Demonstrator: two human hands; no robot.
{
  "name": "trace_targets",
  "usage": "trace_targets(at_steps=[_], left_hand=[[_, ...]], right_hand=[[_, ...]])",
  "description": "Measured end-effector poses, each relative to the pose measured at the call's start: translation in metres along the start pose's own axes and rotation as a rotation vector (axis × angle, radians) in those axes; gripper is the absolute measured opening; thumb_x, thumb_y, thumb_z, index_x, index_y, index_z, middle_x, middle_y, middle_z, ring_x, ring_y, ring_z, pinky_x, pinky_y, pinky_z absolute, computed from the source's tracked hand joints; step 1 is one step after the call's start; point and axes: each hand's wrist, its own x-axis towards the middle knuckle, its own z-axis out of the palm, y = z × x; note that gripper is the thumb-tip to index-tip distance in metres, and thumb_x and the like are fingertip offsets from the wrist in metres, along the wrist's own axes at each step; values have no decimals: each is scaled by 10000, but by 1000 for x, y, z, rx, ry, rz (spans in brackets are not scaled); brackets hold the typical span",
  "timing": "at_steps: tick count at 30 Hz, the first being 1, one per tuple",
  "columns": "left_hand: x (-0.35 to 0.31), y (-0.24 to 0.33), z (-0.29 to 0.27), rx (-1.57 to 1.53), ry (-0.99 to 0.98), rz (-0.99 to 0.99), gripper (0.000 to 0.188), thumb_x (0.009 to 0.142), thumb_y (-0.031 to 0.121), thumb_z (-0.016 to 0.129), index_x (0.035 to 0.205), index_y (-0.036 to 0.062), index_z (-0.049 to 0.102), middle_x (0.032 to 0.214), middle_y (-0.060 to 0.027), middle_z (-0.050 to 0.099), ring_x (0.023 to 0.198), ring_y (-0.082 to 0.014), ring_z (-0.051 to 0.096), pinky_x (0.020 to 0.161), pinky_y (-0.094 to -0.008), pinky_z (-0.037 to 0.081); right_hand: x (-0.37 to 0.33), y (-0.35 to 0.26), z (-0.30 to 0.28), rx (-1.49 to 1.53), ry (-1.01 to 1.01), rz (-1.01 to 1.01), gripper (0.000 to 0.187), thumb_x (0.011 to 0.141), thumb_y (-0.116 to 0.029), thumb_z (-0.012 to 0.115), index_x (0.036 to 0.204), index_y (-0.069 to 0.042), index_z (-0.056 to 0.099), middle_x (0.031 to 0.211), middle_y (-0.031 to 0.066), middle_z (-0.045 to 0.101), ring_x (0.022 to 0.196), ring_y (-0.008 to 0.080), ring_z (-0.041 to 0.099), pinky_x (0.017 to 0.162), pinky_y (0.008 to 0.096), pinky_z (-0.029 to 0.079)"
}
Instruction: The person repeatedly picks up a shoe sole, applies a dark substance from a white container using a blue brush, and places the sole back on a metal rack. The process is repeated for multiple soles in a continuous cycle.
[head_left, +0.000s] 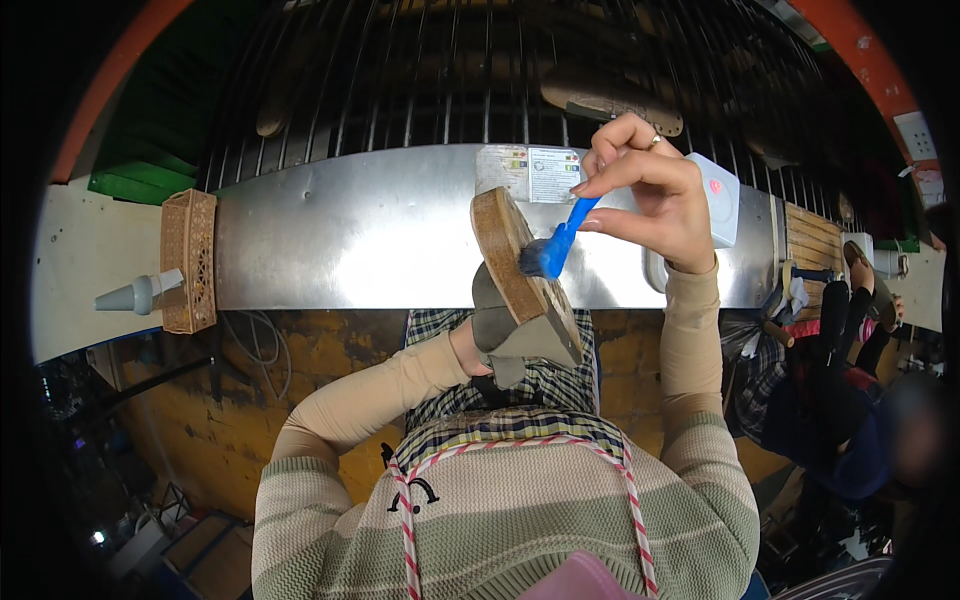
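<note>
My left hand [468, 352] grips a sandal or clog [508, 265] with a brown sole edge and grey upper flaps, tilted on end over my lap. Most of that hand's fingers are hidden behind the upper. Between the thumb and fingers of my right hand [650, 190] is a small blue brush [562, 245], pinched by its handle. Its dark bristles touch the flat face of the sole. A white container [722, 205] stands just beyond my right wrist, partly covered by the hand.
A metal ledge [340, 240] runs across in front of me, bearing a printed sheet [553, 176]. Behind it, soles [610, 105] lie on metal bars. A woven basket [188, 265] with a grey nozzle-shaped piece [140, 294] is at left. Another person [850, 430] works at right.
</note>
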Motion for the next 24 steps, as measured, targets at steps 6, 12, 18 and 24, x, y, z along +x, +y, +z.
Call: trace_targets(at_steps=[6,12,18,24], left_hand=[[-7,-7,-11,-232,-58,-105,487,981,370,553,1407,154,460,1314,-128,578,1039,-224,656,795,-381,591],[-9,-6,-16,-187,-47,-99,474,973,364,577,1383,146,486,1353,-103,556,1141,-230,614,901,-362,542],[-7,-9,-23,-217,-98,-102,470,967,338,594,1379,139,488,1386,-94,538,1275,-247,532,1073,-420,456],[-3,-3,-10,-233,-102,-47,436,988,357,545,1358,129,506,1349,-113,564,1242,-248,561,1038,-416,487]], right_hand=[[7,2,-2,-91,27,14,270,620,0,863,861,-13,741,947,49,534,877,160,567,805,309,499],[4,-2,-5,-75,-56,21,270,620,-13,866,859,-13,742,944,46,529,877,155,564,816,304,493],[8,1,-5,-124,0,6,255,653,-93,884,866,-37,758,904,24,525,840,133,525,719,271,448],[9,-12,-2,-116,-49,-13,260,636,-80,878,861,-33,756,907,29,531,847,141,530,737,280,445]])
